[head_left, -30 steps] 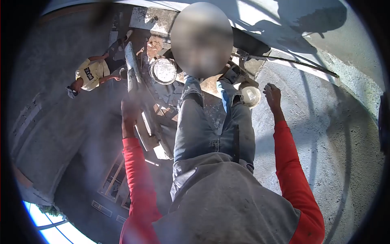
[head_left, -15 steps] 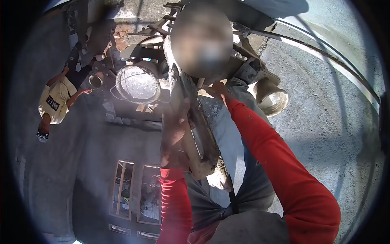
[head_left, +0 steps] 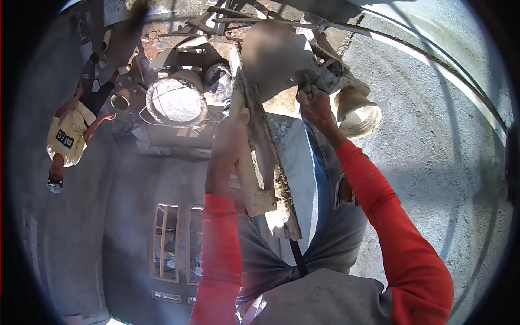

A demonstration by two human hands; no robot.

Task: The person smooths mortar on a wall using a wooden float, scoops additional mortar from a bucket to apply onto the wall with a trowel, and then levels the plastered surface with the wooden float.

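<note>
My left hand [head_left: 232, 132], below a red sleeve, is closed around a long wooden board [head_left: 269, 157] caked with mortar. A flat wooden piece [head_left: 254, 199] with a slot runs along the board's near part. The board slants away from my lap, and its far end lies by a blurred patch. To the right of the board, my right hand [head_left: 317, 105] is closed with its fingers curled. What it grips is hidden. A mortar-stained bucket [head_left: 355, 116] lies tipped just right of that hand.
A round bucket [head_left: 179, 103] with a wire handle and pale contents stands left of the board. Scrap wood [head_left: 216, 24] is heaped beyond. At the left, a person in a pale yellow shirt [head_left: 70, 132] is beside a small bucket [head_left: 121, 99]. A rough grey wall surface [head_left: 422, 135] spans the right.
My left hand and the board have shifted up and away from my body. My right hand has moved slightly up and right, away from the board. The co-worker has barely moved.
</note>
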